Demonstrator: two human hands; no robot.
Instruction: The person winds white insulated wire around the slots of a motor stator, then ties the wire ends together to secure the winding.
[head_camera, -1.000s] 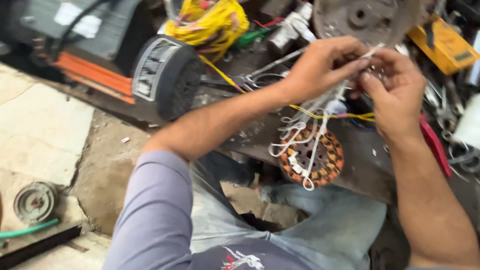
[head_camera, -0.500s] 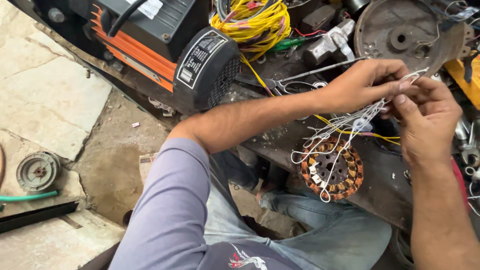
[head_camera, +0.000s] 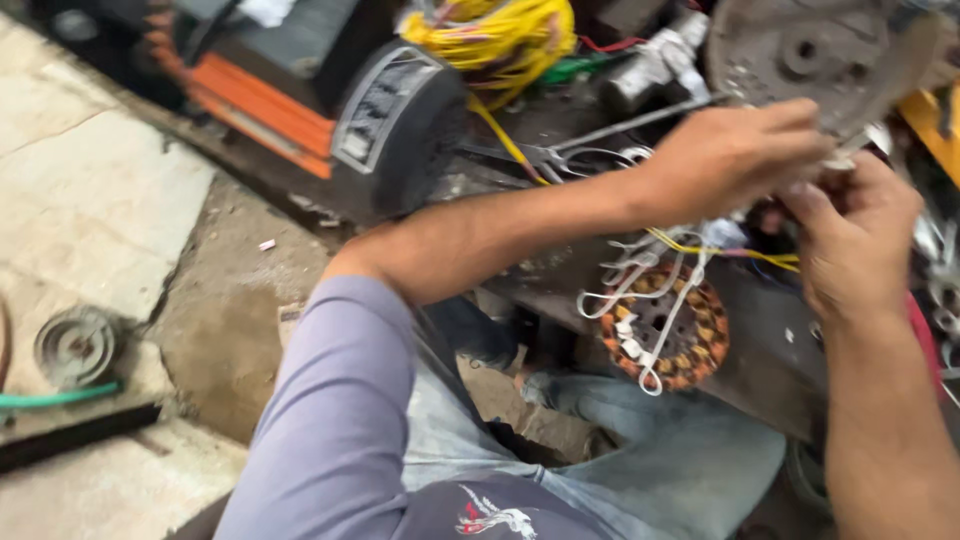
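1. Head view, hands: my left hand (head_camera: 735, 155) is curled, fingers bent down over a bunch of white wires (head_camera: 655, 290) and pinching their upper ends. My right hand (head_camera: 855, 235) meets it from the other side, fingertips closed on the same wire ends, so the two hands touch at the fingertips. The picture is blurred there, and I cannot tell which single strand each finger grips.

2. The white wires hang down from my hands in loops to a round motor winding (head_camera: 665, 335) with copper-coloured coils, which lies just below my hands on the workbench (head_camera: 770, 350). A thin yellow wire (head_camera: 720, 250) runs under my left hand and across to my right wrist.

3. Beyond my left forearm sits a black electric motor (head_camera: 395, 125), its ribbed end cap turned toward me, and behind it an orange and black machine (head_camera: 270, 100). Above my left hand lies a tangle of yellow cable (head_camera: 495, 35). A round grey metal plate (head_camera: 810, 55) stands just beyond both hands. Metal scissors (head_camera: 575, 150) lie on the bench near my left wrist.

4. Below my arms I see my lilac sleeve (head_camera: 340, 420) and my jeans (head_camera: 650, 470).

5. Far to the left of my hands is a stone floor (head_camera: 90, 190), and on it a small grey wheel (head_camera: 75, 345) beside a green hose (head_camera: 55, 397).
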